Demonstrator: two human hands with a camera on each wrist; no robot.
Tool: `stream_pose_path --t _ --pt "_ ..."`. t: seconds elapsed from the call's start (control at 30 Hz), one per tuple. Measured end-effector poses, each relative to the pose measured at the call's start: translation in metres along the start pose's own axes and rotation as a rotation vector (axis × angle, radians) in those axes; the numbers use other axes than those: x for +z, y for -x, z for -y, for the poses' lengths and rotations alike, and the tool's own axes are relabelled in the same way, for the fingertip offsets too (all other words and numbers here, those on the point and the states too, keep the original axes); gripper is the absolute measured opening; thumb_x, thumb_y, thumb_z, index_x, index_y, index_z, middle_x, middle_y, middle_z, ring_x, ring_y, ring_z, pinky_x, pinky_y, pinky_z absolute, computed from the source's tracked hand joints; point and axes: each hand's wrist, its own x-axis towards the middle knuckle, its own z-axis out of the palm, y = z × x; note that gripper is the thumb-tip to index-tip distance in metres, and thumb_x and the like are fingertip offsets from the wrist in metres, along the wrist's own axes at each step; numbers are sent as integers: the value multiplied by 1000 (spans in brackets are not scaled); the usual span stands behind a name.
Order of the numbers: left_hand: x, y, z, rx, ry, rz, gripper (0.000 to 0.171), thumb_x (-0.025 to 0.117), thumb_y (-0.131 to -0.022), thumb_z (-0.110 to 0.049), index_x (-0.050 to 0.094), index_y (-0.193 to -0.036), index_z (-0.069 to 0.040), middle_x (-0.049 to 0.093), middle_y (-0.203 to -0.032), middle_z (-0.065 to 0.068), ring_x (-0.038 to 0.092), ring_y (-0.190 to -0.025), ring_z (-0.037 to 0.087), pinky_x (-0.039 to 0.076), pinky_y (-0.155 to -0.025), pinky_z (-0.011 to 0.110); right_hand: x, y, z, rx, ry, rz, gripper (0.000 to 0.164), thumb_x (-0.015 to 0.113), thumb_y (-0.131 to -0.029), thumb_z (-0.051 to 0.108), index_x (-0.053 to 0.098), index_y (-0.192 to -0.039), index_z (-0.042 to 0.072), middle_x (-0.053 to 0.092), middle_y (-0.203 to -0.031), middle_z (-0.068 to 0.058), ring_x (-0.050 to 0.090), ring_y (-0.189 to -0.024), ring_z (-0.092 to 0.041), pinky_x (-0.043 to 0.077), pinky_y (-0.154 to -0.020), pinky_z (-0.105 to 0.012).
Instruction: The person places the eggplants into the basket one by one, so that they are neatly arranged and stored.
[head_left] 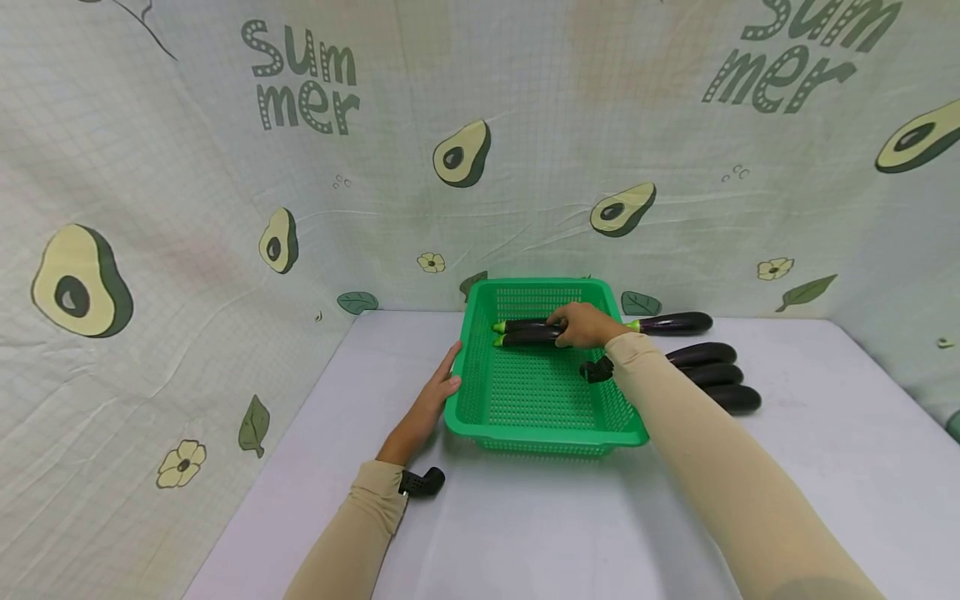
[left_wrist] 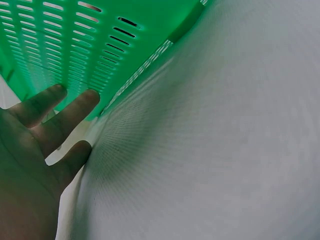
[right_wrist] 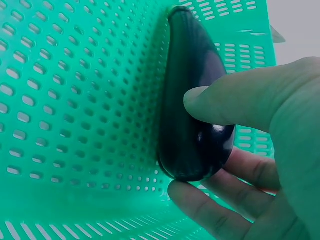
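A green perforated plastic basket [head_left: 543,400] stands on the white tabletop. Two dark purple eggplants lie side by side across its far half, green stem ends pointing left: a farther eggplant [head_left: 522,325] and a nearer eggplant [head_left: 525,337]. My right hand [head_left: 587,325] reaches inside and grips the rounded end of an eggplant [right_wrist: 192,100], thumb on one side and fingers round the other. At the basket's left side, my left hand [head_left: 431,398] touches the outer wall with fairly straight, spread fingers [left_wrist: 70,117]. The right hand partly covers the eggplants in the head view.
Right of the basket, one eggplant [head_left: 681,323] lies near the back edge. Several more are lined up closer, including a nearest eggplant [head_left: 737,399], partly behind my right sleeve [head_left: 712,467]. A printed cloth [head_left: 540,242] hangs behind the table.
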Motion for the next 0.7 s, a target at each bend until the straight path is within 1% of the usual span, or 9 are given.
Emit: stream_pose_path --t 0.13,0.23,0.37,0.43,0.63,0.7 --pt "0 -1 1 -8 -7 2 65 34 -106 -24 4 -163 -16 1 -167 8 2 -152 28 8 -117 59 0 1 1 12 2 4 47 68 -93 7 58 -137 -3 61 -126 -28 59 -114 -42 51 -88 -51" --pt "-1 -5 12 -11 -11 1 65 33 -106 -26 3 -163 -19 0 -167 6 1 -152 26 7 -117 58 -1 1 2 20 0 3 46 67 -93 7 58 -137 -3 61 -126 -28 59 -114 -42 51 -88 -51" --pt "-2 -12 31 3 -8 -16 64 33 -107 -28 3 -163 -23 -1 -167 3 -1 -151 24 5 -117 56 -2 2 3 30 5 2 46 66 -94 6 58 -138 -3 61 -127 -28 59 -115 -42 52 -88 -51" --pt "-2 -12 36 18 -6 -30 63 33 -107 -29 5 -163 -26 1 -167 1 1 -151 23 6 -117 56 -2 2 3 35 10 1 45 66 -94 6 58 -138 -2 60 -128 -28 58 -116 -42 51 -88 -51" --pt "1 -10 39 34 -6 -64 64 37 -105 -37 11 -162 -33 7 -167 -3 6 -151 22 8 -117 58 -2 2 3 29 34 -17 44 64 -94 7 58 -136 -4 61 -126 -28 59 -114 -41 50 -90 -53" --pt "2 -9 39 29 -5 -70 64 38 -104 -39 12 -162 -36 8 -167 -4 7 -151 21 9 -116 59 -1 2 1 24 7 -32 44 64 -94 7 58 -136 -4 63 -124 -28 61 -111 -40 51 -89 -52"
